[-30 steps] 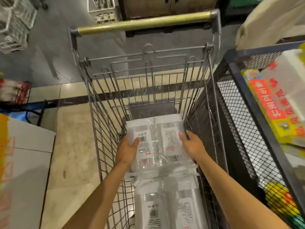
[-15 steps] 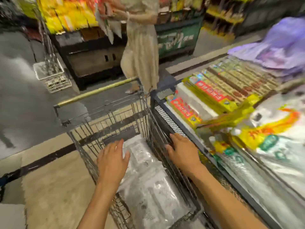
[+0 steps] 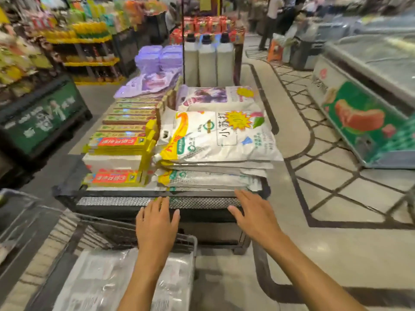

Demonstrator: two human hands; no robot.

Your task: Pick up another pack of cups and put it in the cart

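Hands are out in front with nothing in them, both with fingers straight and spread, palms down. The left hand (image 3: 157, 221) hangs over the far rim of the shopping cart (image 3: 193, 240), its fingertips reaching up to the mesh front of the black wire display bin (image 3: 125, 202) at twelve o'clock. Whether they touch the mesh I cannot tell, since the picture is blurred there. The right hand (image 3: 252, 213) is off at one o'clock, its fingertips just at the bin's top edge, right below the lowest of the stacked detergent bags (image 3: 215, 140); its grip is likewise open and holds nothing.

The bags lie flat, one on another, likely so the pile stays put and the printed faces can be read from above. At eleven o'clock in the same bin, yellow boxes (image 3: 119, 143) are stacked in tidy rows, labels turned toward the aisle. Down at seven o'clock, inside the cart, plastic-wrapped bottle packs (image 3: 98, 281) lie on their sides, filling the basket floor under the left forearm. Three tall white bottles (image 3: 207, 63) stand upright beyond the bin, and a chest freezer (image 3: 363, 117) runs along the aisle at two o'clock.
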